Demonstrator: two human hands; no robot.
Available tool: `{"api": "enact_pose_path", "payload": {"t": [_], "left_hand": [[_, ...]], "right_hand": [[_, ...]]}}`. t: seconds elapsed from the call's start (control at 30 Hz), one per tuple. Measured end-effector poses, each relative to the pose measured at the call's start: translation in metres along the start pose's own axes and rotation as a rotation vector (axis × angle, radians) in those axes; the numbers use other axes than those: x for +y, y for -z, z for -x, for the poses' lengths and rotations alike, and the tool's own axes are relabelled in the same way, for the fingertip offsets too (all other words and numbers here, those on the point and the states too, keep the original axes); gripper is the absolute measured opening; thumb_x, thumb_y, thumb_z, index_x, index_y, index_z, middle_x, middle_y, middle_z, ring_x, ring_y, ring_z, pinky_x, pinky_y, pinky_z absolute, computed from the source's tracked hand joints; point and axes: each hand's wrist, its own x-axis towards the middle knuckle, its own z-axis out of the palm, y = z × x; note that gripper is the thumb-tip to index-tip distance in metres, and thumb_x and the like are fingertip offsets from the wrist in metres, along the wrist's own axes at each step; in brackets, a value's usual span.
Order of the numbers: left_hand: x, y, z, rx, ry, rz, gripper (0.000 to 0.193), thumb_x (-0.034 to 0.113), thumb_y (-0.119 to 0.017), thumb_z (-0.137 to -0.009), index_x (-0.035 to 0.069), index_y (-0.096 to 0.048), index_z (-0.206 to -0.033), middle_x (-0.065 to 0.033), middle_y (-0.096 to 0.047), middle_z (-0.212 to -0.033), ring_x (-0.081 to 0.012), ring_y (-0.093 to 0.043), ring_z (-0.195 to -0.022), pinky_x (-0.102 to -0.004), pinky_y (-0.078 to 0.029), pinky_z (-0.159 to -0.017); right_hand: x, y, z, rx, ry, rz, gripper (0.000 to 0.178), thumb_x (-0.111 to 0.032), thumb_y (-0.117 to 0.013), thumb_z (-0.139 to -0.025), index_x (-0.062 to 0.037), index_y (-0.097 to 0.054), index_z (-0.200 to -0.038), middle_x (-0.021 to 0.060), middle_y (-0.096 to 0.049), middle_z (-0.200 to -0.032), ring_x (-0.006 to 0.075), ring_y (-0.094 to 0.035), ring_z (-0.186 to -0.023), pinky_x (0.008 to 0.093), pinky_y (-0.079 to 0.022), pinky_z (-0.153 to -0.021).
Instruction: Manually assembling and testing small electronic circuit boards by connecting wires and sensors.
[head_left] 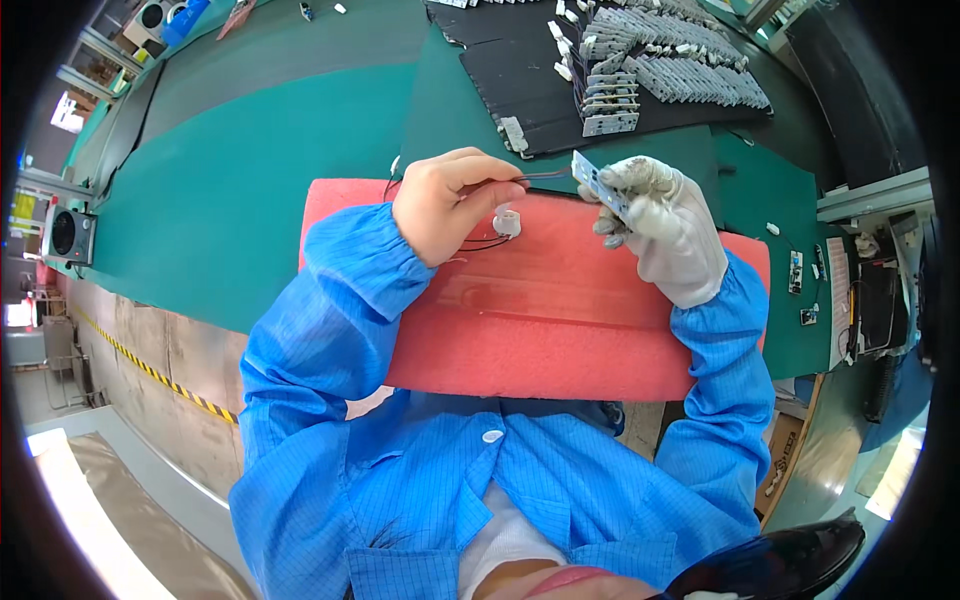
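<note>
My bare left hand (440, 207) is closed in a pinch on thin dark wires (547, 176). They run across to a small pale circuit board (590, 178). That board is tilted, gripped between the thumb and fingers of my white-gloved right hand (678, 232). Grey smudges mark the glove's fingertips. Just below my left fingertips is a small white round part (508, 225) with dark wires leading left from it. Whether my left hand touches this part I cannot tell. Both hands are over a red foam pad (540, 355).
A black sheet (500, 85) at the back right bears rows of similar boards (690, 80) with white connectors. Green matting (260, 170) covers the bench. Small electronic parts (796, 270) lie at the right, near a metal rail (880, 193). A small fan-like box (68, 235) stands far left.
</note>
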Motion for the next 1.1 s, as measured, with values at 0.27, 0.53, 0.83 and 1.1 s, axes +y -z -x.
{"api": "enact_pose_path", "payload": {"t": [0.27,0.53,0.83,1.1], "left_hand": [[-0.001,0.000,0.007,-0.029,0.171,0.386,0.013,-0.006,-0.057,-0.083,-0.004,-0.062,-0.095,-0.0107,-0.066,-0.084,-0.0157,-0.064,-0.080,-0.0260,-0.051,-0.073],[-0.001,0.001,0.012,-0.006,-0.022,0.176,0.014,-0.007,-0.060,-0.079,-0.002,-0.063,-0.092,-0.0103,-0.066,-0.083,-0.0192,-0.065,-0.079,-0.0269,-0.051,-0.072],[0.006,0.006,0.011,-0.071,-0.039,0.003,0.013,-0.005,-0.062,-0.078,-0.002,-0.065,-0.090,-0.0110,-0.066,-0.082,-0.0200,-0.065,-0.077,-0.0278,-0.052,-0.070],[-0.006,-0.002,0.013,0.016,0.026,0.265,0.014,-0.003,-0.063,-0.077,0.000,-0.065,-0.091,-0.0128,-0.066,-0.083,-0.0241,-0.065,-0.075,-0.0286,-0.052,-0.070]], "right_hand": [[0.009,0.000,-0.002,0.063,0.158,0.104,0.041,0.003,-0.059,-0.071,0.0037,-0.054,-0.112,0.0128,-0.060,-0.103,0.0180,-0.062,-0.086,0.0302,-0.054,-0.075],[0.012,0.006,-0.005,0.099,0.382,0.230,0.044,0.001,-0.074,-0.065,0.0021,-0.056,-0.105,0.0145,-0.061,-0.102,0.0213,-0.062,-0.092,0.0301,-0.055,-0.074],[0.016,0.014,-0.004,0.023,0.402,0.194,0.043,0.001,-0.074,-0.066,0.0014,-0.056,-0.106,0.0150,-0.061,-0.104,0.0207,-0.064,-0.087,0.0307,-0.056,-0.073],[0.016,0.008,-0.003,0.070,0.394,0.228,0.040,0.001,-0.072,-0.068,0.0012,-0.057,-0.105,0.0140,-0.061,-0.104,0.0207,-0.064,-0.086,0.0310,-0.056,-0.072]]}}
